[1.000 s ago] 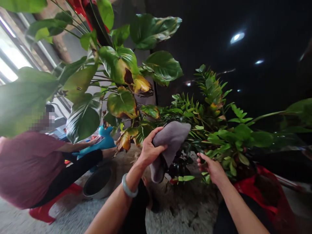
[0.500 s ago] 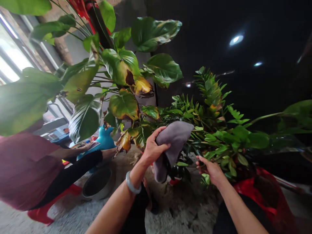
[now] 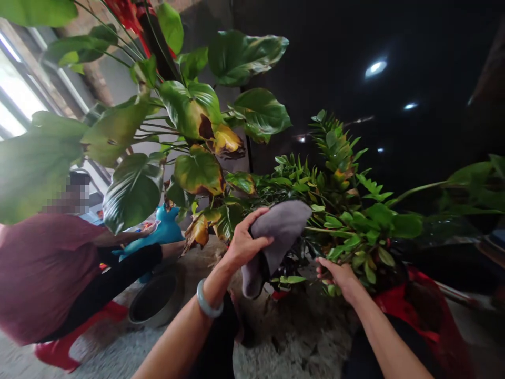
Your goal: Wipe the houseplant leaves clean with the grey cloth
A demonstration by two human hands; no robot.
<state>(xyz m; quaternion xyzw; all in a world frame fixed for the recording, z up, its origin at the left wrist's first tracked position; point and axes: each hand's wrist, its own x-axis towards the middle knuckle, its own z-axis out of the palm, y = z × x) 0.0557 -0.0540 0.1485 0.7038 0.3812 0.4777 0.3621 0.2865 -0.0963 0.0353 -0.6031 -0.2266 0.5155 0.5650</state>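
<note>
My left hand [image 3: 246,239] is closed around a soft grey cloth [image 3: 282,221], thumb on top. The cloth's upper part spreads to the right of my fingers, and a fold hangs below them. My right hand [image 3: 339,276] is among the lower foliage of a green leafy plant [image 3: 363,226], its fingers curled together. What they grip is hidden by the hand and the leaves. Small green leaves [image 3: 290,280] stick out between the cloth and my right hand.
A tall plant with large, partly yellowed leaves [image 3: 199,171] rises ahead. At left a person in a maroon shirt [image 3: 51,268] sits on a red stool [image 3: 71,337], near a grey basin [image 3: 152,297] and a blue toy animal [image 3: 169,229]. A red bag [image 3: 422,310] stands at right.
The view has shifted slightly to the right. My left hand still holds the cloth. Some small leaves between my hands have moved lower, and my right hand's fingers look closer together.
</note>
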